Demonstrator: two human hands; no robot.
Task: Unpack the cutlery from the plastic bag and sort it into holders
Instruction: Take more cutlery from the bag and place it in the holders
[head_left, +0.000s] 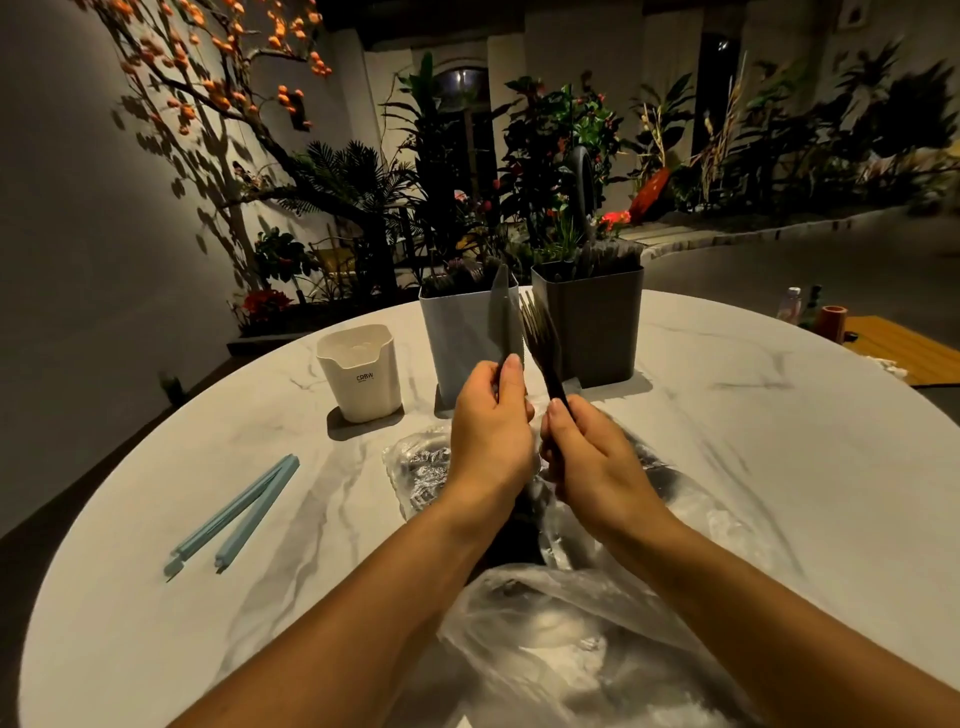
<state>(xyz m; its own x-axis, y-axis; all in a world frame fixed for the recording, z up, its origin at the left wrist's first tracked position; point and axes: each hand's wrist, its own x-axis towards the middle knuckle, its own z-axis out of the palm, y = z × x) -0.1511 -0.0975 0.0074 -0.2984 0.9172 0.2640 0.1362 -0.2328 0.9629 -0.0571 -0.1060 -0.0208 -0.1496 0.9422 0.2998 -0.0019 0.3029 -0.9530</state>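
My left hand (491, 423) grips a dark plastic knife (503, 312), blade pointing up. My right hand (592, 452) pinches the handle of a dark plastic fork or forks (537, 332), tines up. Both hands hover above the clear plastic bag (582, 639), which lies crumpled on the table with more dark cutlery (421, 467) showing through it. Behind the hands stand a light blue holder (457, 343) and a dark grey holder (597, 322), each with dark cutlery in it. A white holder (361, 376) stands to their left.
A light blue bag clip (236, 517) lies open on the left of the round white marble table (753, 441). Small bottles and an orange cup (831, 319) sit on a wooden surface at far right. Plants fill the background.
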